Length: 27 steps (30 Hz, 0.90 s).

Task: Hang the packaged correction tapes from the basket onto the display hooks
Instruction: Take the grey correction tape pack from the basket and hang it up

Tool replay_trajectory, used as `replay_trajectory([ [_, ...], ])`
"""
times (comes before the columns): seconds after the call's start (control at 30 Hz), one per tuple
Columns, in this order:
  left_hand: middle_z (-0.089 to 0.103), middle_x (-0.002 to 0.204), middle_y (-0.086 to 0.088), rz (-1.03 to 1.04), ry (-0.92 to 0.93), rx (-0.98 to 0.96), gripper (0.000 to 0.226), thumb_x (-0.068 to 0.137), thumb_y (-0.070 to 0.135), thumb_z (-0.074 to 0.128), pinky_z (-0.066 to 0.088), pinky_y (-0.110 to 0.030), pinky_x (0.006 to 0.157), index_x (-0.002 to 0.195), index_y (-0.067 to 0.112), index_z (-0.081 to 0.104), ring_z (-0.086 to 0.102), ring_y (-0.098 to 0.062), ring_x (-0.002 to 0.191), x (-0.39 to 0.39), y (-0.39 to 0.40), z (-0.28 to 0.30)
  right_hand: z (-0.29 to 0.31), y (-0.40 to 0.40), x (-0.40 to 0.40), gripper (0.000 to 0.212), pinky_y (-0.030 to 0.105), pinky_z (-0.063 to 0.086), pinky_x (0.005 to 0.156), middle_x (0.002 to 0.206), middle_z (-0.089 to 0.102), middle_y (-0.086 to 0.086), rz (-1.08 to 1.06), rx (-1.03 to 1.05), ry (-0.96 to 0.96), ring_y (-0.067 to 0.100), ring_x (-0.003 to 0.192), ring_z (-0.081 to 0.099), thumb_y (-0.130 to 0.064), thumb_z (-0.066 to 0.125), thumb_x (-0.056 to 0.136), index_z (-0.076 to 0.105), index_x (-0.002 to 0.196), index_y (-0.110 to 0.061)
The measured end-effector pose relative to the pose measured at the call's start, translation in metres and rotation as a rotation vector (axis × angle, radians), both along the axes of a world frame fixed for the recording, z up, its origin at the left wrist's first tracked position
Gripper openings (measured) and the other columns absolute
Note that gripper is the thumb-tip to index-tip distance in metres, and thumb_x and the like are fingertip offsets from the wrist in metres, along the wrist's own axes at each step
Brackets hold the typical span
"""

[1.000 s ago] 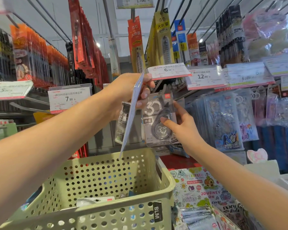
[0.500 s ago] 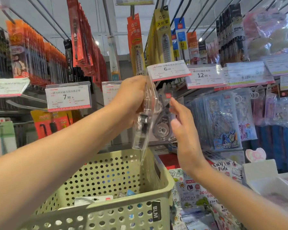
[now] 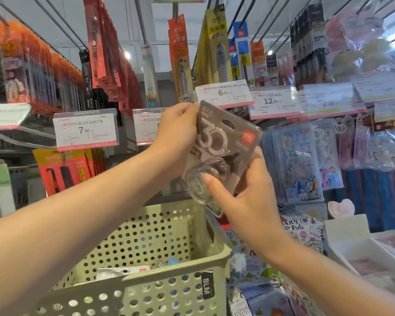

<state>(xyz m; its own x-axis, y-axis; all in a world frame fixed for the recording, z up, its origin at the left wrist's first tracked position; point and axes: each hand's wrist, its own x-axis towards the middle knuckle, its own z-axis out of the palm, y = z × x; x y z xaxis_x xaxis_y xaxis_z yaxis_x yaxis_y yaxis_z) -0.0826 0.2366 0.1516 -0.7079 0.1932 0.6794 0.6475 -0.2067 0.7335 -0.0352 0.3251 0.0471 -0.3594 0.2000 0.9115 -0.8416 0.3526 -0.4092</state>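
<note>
Gripping a packaged correction tape [image 3: 224,153] with fingers of both the left hand [image 3: 178,135] and right hand [image 3: 244,197], a person tilts its hang-hole toward the display hooks above the basket [image 3: 146,286].

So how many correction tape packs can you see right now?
2: one pack held in both hands above the basket, one white pack lying inside it. More may be hidden below the rim.

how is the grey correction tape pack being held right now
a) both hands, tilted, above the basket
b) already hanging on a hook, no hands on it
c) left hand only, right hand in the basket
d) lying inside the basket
a: the left hand grips the upper left edge of the correction tape pack and the right hand holds its lower part, tilted, above the green basket.
</note>
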Motion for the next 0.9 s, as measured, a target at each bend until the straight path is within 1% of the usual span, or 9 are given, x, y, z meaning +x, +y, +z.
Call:
replay_trajectory([
  [0.07, 0.063, 0.056, -0.001, 0.003, 0.015, -0.042, 0.032, 0.094, 0.010, 0.044, 0.045, -0.021, 0.049, 0.065, 0.013, 0.057, 0.057, -0.014, 0.050, -0.003, -0.004, 0.002, -0.004, 0.009, 0.002, 0.043, 0.016, 0.051, 0.080, 0.095, 0.067, -0.015, 0.044, -0.008, -0.065, 0.000, 0.091, 0.066, -0.005, 0.070, 0.079, 0.047, 0.102, -0.032],
  [0.13, 0.056, 0.059, -0.002, 0.038, 0.065, -0.105, 0.034, 0.096, 0.013, 0.044, 0.038, -0.024, 0.051, 0.064, 0.013, 0.055, 0.049, -0.014, 0.052, -0.006, -0.008, 0.004, -0.008, 0.018, 0.003, 0.040, 0.025, 0.055, 0.080, 0.095, 0.069, -0.010, 0.084, -0.023, -0.116, 0.007, 0.090, 0.069, -0.005, 0.070, 0.079, 0.049, 0.103, -0.030],
  [0.23, 0.051, 0.060, -0.002, 0.104, 0.130, -0.177, 0.036, 0.096, 0.012, 0.044, 0.036, -0.024, 0.054, 0.061, 0.011, 0.054, 0.045, -0.013, 0.054, -0.006, -0.012, 0.008, -0.013, 0.031, 0.005, 0.045, 0.020, 0.055, 0.076, 0.094, 0.071, -0.013, 0.158, -0.084, -0.181, 0.006, 0.088, 0.070, -0.002, 0.069, 0.077, 0.049, 0.107, -0.029],
  [0.37, 0.052, 0.063, -0.003, 0.152, 0.143, -0.233, 0.034, 0.095, 0.013, 0.045, 0.032, -0.026, 0.054, 0.062, 0.012, 0.056, 0.043, -0.014, 0.055, -0.004, -0.015, 0.016, -0.011, 0.045, 0.003, 0.047, 0.025, 0.057, 0.073, 0.098, 0.074, -0.003, 0.207, -0.156, -0.242, 0.012, 0.087, 0.072, -0.003, 0.068, 0.077, 0.049, 0.115, -0.019],
  [0.43, 0.049, 0.063, -0.003, 0.180, 0.139, -0.262, 0.034, 0.094, 0.013, 0.045, 0.030, -0.026, 0.053, 0.061, 0.012, 0.055, 0.039, -0.014, 0.054, -0.003, -0.015, 0.019, -0.006, 0.050, -0.001, 0.047, 0.027, 0.058, 0.073, 0.100, 0.074, 0.000, 0.222, -0.186, -0.246, 0.014, 0.088, 0.072, -0.003, 0.067, 0.079, 0.049, 0.120, -0.016],
  [0.53, 0.044, 0.063, -0.007, 0.177, 0.131, -0.271, 0.034, 0.092, 0.011, 0.045, 0.026, -0.025, 0.050, 0.059, 0.011, 0.052, 0.034, -0.014, 0.050, -0.001, -0.016, 0.023, 0.003, 0.054, -0.008, 0.045, 0.022, 0.056, 0.072, 0.099, 0.075, 0.002, 0.258, -0.206, -0.243, 0.012, 0.088, 0.072, -0.003, 0.064, 0.081, 0.050, 0.122, -0.017],
  [0.73, 0.044, 0.068, -0.008, 0.175, 0.109, -0.306, 0.027, 0.092, 0.012, 0.045, 0.027, -0.026, 0.052, 0.067, 0.009, 0.055, 0.035, -0.015, 0.053, 0.000, -0.018, 0.026, 0.017, 0.054, -0.022, 0.050, 0.020, 0.054, 0.074, 0.110, 0.071, 0.005, 0.293, -0.232, -0.237, 0.012, 0.094, 0.070, -0.004, 0.062, 0.085, 0.046, 0.131, -0.014],
  [0.8, 0.044, 0.066, -0.007, 0.171, 0.102, -0.310, 0.028, 0.092, 0.012, 0.045, 0.028, -0.026, 0.052, 0.066, 0.009, 0.055, 0.035, -0.015, 0.053, 0.001, -0.019, 0.027, 0.021, 0.053, -0.025, 0.049, 0.019, 0.054, 0.073, 0.108, 0.071, 0.003, 0.291, -0.227, -0.232, 0.009, 0.092, 0.070, -0.004, 0.061, 0.086, 0.045, 0.131, -0.015],
  [0.9, 0.044, 0.065, -0.007, 0.167, 0.102, -0.312, 0.027, 0.092, 0.011, 0.045, 0.028, -0.026, 0.052, 0.067, 0.009, 0.056, 0.035, -0.015, 0.053, 0.001, -0.020, 0.027, 0.026, 0.051, -0.028, 0.037, 0.017, 0.053, 0.071, 0.100, 0.072, -0.003, 0.279, -0.211, -0.224, 0.005, 0.086, 0.070, -0.003, 0.059, 0.087, 0.050, 0.117, -0.023],
])
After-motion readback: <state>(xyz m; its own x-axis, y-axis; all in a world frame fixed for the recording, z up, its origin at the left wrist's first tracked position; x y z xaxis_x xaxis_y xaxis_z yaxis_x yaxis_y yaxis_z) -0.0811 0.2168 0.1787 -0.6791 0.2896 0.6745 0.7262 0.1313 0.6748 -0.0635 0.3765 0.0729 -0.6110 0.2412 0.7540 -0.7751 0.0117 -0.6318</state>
